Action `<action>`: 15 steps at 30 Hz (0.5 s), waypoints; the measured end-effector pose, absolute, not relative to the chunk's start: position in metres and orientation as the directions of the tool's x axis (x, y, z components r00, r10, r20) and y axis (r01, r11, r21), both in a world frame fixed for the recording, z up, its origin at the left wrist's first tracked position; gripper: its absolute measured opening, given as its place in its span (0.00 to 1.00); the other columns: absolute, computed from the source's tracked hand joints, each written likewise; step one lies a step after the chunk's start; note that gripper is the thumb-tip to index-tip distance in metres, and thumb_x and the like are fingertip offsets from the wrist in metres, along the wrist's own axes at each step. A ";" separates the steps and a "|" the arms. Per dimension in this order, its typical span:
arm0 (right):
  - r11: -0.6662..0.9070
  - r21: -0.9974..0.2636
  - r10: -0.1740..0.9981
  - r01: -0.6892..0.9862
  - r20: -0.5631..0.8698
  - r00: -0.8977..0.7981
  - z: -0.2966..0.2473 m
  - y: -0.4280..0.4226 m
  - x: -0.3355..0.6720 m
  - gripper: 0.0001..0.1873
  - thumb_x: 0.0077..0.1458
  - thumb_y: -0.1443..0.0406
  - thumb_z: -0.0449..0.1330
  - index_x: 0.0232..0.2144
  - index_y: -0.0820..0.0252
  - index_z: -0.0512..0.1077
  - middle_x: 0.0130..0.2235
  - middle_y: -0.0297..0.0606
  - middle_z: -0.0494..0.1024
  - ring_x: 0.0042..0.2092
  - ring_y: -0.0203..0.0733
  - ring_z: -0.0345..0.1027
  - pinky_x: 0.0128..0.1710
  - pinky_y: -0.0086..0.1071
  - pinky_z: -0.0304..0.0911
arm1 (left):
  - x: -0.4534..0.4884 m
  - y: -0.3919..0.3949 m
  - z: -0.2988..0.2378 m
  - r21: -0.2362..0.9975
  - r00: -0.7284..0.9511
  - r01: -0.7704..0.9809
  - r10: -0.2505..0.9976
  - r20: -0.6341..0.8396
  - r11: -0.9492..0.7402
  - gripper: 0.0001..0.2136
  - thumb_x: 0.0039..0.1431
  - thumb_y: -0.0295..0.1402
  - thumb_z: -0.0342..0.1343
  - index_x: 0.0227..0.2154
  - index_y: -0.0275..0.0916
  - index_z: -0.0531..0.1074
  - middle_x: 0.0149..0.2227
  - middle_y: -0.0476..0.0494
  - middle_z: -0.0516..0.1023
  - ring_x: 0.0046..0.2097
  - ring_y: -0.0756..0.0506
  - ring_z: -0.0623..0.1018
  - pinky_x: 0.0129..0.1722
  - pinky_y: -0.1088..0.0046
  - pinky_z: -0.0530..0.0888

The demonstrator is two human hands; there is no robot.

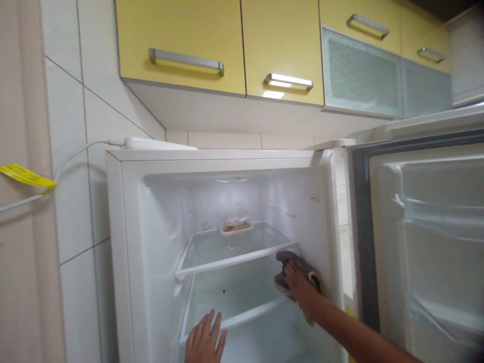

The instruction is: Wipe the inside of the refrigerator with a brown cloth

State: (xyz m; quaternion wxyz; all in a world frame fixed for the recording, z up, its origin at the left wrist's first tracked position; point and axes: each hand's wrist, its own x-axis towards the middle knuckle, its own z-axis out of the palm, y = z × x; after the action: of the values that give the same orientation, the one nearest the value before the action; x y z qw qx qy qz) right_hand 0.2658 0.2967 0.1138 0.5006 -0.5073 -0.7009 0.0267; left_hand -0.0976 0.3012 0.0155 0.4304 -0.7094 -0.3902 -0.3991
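Observation:
Inside an open white refrigerator [113, 212], my right hand [297, 282] grips a bunched dark grey-brown cloth [302, 264] with a pale edge. It presses the cloth near the right inner wall, at the right end of the shelves. My left hand [206, 340] is at the bottom of the view, fingers stretched out and apart, in front of the lower glass shelf's [264, 306] front rim. I cannot tell whether it touches that rim. On the upper glass shelf [227, 263] sits a small clear-wrapped tray of food [236, 226], towards the back.
The refrigerator door [434, 227] stands swung out to the right, with clear door bins. Yellow cabinets [181, 35] hang above. A white cable [75, 156] with a yellow tag [28, 177] runs along the left. A small dark speck [224, 291] lies on the lower shelf.

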 end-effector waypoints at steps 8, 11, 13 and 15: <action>0.274 -0.089 0.731 0.958 0.666 -0.147 0.123 0.261 0.286 0.25 0.42 0.75 0.61 0.47 0.67 0.77 0.58 0.57 0.75 0.65 0.60 0.61 0.69 0.52 0.49 | -0.098 0.300 0.018 -0.308 0.382 0.898 0.210 0.900 -0.314 0.15 0.65 0.40 0.51 0.50 0.45 0.77 0.50 0.45 0.83 0.50 0.42 0.78 0.51 0.64 0.67; 0.166 0.097 0.710 0.981 0.678 -0.187 0.131 0.251 0.297 0.26 0.46 0.71 0.64 0.50 0.70 0.76 0.59 0.59 0.73 0.64 0.60 0.62 0.69 0.53 0.51 | -0.099 0.302 0.018 -0.318 0.392 0.894 0.204 0.897 -0.317 0.15 0.65 0.40 0.52 0.49 0.45 0.77 0.50 0.44 0.83 0.49 0.42 0.78 0.51 0.65 0.67; 0.075 0.216 0.677 0.973 0.706 -0.209 0.133 0.251 0.299 0.24 0.48 0.70 0.64 0.50 0.66 0.76 0.57 0.55 0.76 0.62 0.57 0.65 0.67 0.52 0.55 | -0.099 0.303 0.017 -0.316 0.388 0.895 0.200 0.899 -0.315 0.15 0.65 0.41 0.51 0.49 0.46 0.77 0.49 0.45 0.83 0.49 0.42 0.79 0.50 0.65 0.68; 0.029 0.269 0.645 0.963 0.731 -0.224 0.130 0.258 0.297 0.20 0.50 0.71 0.62 0.48 0.63 0.78 0.54 0.52 0.78 0.59 0.55 0.68 0.65 0.49 0.59 | -0.099 0.303 0.017 -0.313 0.385 0.897 0.201 0.901 -0.313 0.16 0.65 0.41 0.51 0.50 0.46 0.77 0.49 0.45 0.83 0.49 0.42 0.79 0.50 0.65 0.68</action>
State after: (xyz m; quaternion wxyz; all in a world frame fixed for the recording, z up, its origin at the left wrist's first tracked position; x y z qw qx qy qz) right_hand 0.2972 0.2583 0.1297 0.2111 -0.5860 -0.6857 -0.3767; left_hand -0.0986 0.3027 0.0165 0.4390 -0.7069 -0.3880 -0.3962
